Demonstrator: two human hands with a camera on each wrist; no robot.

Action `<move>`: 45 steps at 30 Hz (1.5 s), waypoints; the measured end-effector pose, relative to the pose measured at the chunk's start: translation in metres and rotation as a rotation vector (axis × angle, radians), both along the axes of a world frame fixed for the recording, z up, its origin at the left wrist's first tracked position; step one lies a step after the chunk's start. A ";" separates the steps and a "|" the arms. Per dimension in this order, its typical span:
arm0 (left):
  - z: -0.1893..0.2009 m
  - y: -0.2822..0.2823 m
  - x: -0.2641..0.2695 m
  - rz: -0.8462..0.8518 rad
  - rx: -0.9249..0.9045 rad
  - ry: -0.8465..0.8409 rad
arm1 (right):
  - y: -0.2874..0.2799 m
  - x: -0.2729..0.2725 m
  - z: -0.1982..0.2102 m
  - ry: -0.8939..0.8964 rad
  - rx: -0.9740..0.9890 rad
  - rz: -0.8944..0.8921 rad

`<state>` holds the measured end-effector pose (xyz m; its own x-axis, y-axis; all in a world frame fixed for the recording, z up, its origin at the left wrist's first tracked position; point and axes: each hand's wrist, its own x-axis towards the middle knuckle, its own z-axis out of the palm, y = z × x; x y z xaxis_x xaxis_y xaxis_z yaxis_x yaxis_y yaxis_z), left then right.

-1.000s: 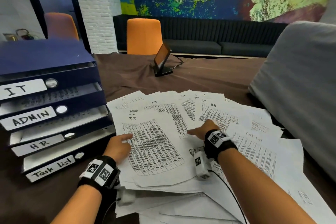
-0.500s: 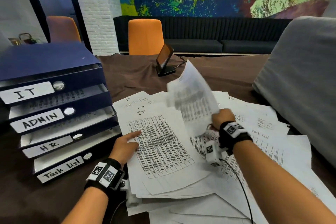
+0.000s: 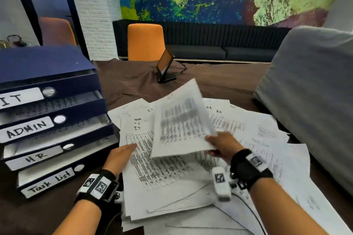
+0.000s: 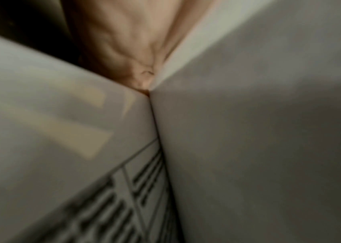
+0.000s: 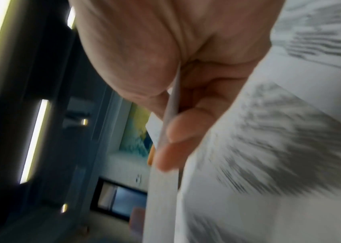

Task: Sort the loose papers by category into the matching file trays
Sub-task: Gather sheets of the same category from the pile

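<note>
My right hand (image 3: pixel 215 144) pinches the lower right corner of a printed sheet (image 3: pixel 181 122) and holds it lifted and tilted over the pile of loose papers (image 3: pixel 248 139); the right wrist view shows thumb and fingers (image 5: pixel 182 131) clamping the sheet's edge (image 5: pixel 172 105). My left hand (image 3: pixel 122 155) rests flat with straight fingers on the left edge of the top sheet marked IT (image 3: pixel 152 160). At the left stands a blue stack of file trays (image 3: pixel 57 105) labelled IT, ADMIN, HR and Task List.
A brown cloth covers the table (image 3: pixel 133 82). A tablet on a stand (image 3: pixel 165 67) sits behind the papers. A large grey cushion (image 3: pixel 313 97) borders the pile on the right. Orange chairs (image 3: pixel 146 42) and a dark sofa stand beyond the table.
My right hand took one sheet from the pile, lifted it and swung it leftward over the IT sheet. My left hand stayed pressed on the pile's left edge.
</note>
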<state>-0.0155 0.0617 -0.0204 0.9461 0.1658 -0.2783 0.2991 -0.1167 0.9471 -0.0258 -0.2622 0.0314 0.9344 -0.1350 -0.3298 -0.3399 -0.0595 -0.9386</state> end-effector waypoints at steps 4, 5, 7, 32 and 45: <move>-0.004 0.002 0.002 -0.011 -0.056 -0.001 | 0.033 -0.016 -0.026 0.067 -0.207 0.294; -0.007 0.002 0.002 -0.043 -0.009 -0.003 | 0.037 -0.017 -0.028 0.080 -0.244 0.334; -0.009 0.003 0.002 -0.086 0.002 -0.021 | 0.039 -0.017 -0.031 0.072 -0.332 0.410; 0.136 -0.052 0.020 -0.201 -0.033 -0.391 | -0.007 0.028 0.080 -0.393 0.033 0.013; 0.207 -0.080 0.022 -0.294 -0.016 -0.559 | -0.031 0.024 0.153 -0.899 0.054 -0.085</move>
